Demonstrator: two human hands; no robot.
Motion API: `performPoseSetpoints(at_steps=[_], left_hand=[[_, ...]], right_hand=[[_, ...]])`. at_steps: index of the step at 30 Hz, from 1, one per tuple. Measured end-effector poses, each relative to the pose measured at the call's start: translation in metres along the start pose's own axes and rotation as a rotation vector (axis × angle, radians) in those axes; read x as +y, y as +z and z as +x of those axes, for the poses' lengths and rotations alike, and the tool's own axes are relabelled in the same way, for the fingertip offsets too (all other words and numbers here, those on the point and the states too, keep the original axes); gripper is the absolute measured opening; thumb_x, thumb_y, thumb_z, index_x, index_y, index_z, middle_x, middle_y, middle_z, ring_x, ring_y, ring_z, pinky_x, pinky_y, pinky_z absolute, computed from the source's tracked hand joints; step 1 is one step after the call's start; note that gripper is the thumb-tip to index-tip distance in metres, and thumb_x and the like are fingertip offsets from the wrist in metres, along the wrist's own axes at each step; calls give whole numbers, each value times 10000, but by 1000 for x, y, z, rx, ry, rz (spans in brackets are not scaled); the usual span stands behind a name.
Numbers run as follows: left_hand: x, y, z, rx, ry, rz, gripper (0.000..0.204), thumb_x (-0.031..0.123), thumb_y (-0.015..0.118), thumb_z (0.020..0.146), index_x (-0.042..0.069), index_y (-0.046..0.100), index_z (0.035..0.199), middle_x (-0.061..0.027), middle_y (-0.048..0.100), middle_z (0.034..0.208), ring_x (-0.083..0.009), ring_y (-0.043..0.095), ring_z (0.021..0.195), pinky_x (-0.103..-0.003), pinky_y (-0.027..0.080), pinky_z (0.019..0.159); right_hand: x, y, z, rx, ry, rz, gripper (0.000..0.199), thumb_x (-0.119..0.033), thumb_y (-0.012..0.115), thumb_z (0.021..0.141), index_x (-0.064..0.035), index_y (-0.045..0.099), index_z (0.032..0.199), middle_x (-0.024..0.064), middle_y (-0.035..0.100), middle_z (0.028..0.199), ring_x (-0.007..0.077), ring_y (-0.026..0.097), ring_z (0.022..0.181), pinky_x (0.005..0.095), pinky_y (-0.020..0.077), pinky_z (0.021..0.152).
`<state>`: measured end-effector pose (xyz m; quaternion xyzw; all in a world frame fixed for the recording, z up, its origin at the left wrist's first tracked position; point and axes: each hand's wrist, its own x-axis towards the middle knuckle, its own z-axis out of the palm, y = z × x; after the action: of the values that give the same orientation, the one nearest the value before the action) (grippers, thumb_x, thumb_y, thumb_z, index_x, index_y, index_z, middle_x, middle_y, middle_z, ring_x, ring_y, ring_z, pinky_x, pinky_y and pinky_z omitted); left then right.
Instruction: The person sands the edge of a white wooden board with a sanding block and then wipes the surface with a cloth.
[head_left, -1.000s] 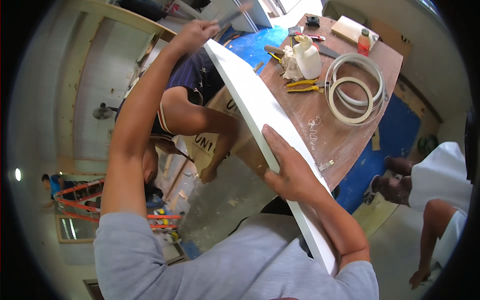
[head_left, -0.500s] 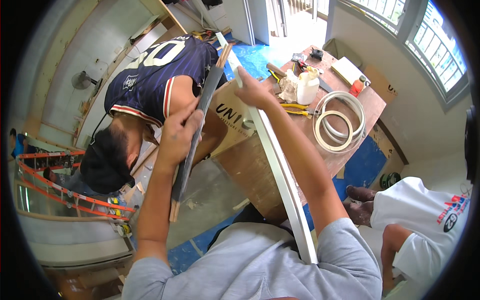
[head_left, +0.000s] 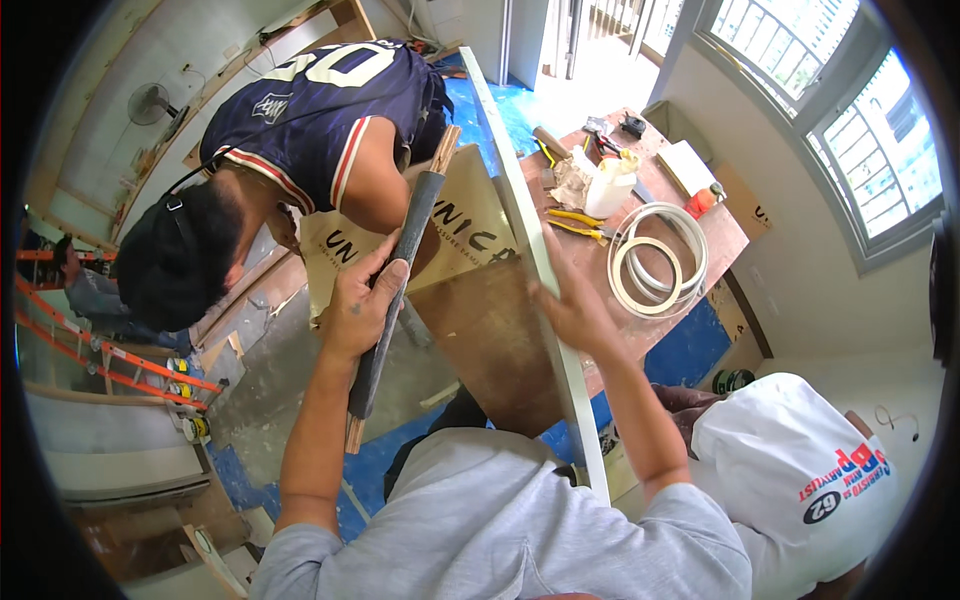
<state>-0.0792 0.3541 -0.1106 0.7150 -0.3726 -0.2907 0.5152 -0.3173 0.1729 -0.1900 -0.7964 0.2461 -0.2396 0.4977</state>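
My left hand (head_left: 362,308) is wrapped round a wooden stick (head_left: 398,285) covered along most of its length with a dark grey sheet that looks like sandpaper. Bare wood shows at both ends. My right hand (head_left: 578,305) grips a long white strip (head_left: 530,225) at about mid-length, fingers against its side. The strip slants from my chest away toward the doorway, and its near end rests by my right upper arm. The dark stick is held to the left of the strip, apart from it.
On the wooden worktable (head_left: 720,235) lie rolls of edging tape (head_left: 655,265), yellow-handled pliers (head_left: 578,222), a white container (head_left: 607,190) and an orange bottle (head_left: 703,201). A co-worker (head_left: 330,130) bends over at left; another person (head_left: 790,460) is at right. An orange ladder (head_left: 110,360) stands far left.
My right hand has slid down the white strip toward me. The left hand still holds the dark stick. The co-worker's head has moved further left, and the view has shifted.
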Motion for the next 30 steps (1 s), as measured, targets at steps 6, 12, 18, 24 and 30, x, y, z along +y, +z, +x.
performPoseSetpoints(at_steps=[6,12,18,24,30], left_hand=[[-4,16,15,-112,360,387,510,265,679,1044,93,588,1516,-30,648,1026,-129,602,818,-277,506,719],[72,79,35,-496,703,1021,448,339,679,1002,171,662,1417,-135,654,1046,-333,686,861,-434,548,746],[110,98,130,-703,491,1439,377,338,652,1015,254,708,1378,-103,713,1179,-358,729,960,-485,579,815],[128,95,288,-637,319,1747,348,335,693,994,140,766,1272,-187,767,1000,-374,725,961,-470,548,838],[150,125,178,-864,235,1862,285,319,715,959,173,801,1188,-168,748,984,-380,720,934,-478,551,802]], right_hand=[[-42,-5,-99,-71,47,97,920,32,598,899,20,114,1681,277,215,1728,376,199,1619,402,206,1290],[-30,1,-104,-28,102,236,908,18,622,886,22,171,1674,281,266,1711,383,243,1604,392,233,1276],[-28,0,-103,53,113,297,902,4,657,855,-6,252,1660,286,333,1675,391,317,1573,393,263,1275],[-33,5,-105,111,90,225,786,-16,695,831,-15,403,1560,255,394,1622,428,394,1503,446,348,1246],[-47,3,-106,132,186,261,702,52,676,771,11,478,1443,242,407,1452,477,504,1311,510,481,1085]])
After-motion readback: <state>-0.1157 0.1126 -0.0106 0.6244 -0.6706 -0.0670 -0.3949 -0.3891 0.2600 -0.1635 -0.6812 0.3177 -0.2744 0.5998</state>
